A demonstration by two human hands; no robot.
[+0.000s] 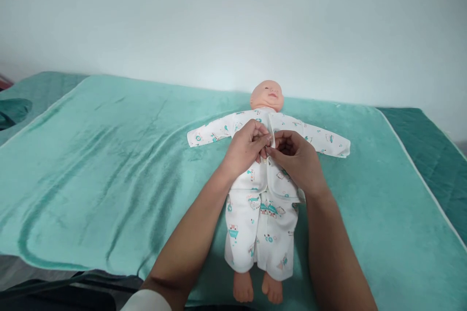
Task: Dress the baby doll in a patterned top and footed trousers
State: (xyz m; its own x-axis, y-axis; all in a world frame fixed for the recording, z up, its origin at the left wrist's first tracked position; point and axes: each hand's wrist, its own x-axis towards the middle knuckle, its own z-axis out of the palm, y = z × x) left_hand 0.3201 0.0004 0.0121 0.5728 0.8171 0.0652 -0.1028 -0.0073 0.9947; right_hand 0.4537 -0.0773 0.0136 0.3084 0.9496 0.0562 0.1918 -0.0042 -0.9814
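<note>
A baby doll (268, 95) lies on its back with its feet toward me, dressed in a white printed shirt (251, 175) and matching pants (241, 233). Over the doll's chest, my left hand (251, 143) pinches the shirt's front edge. Opposite it, my right hand (297, 155) grips the other edge of the front opening, its fingertips almost touching the left ones. Whatever fastener may lie between the fingertips is hidden. Below the hands the shirt's two front edges meet loosely. Both sleeves stretch out sideways and cover the doll's hands.
A light green plush blanket (91, 165) lies under the doll, wrinkled on the left. Beneath it, a darker green quilted cover (423, 155) shows at the right. A pale wall (219, 24) rises behind. Dark fabric (58, 296) is at the lower left.
</note>
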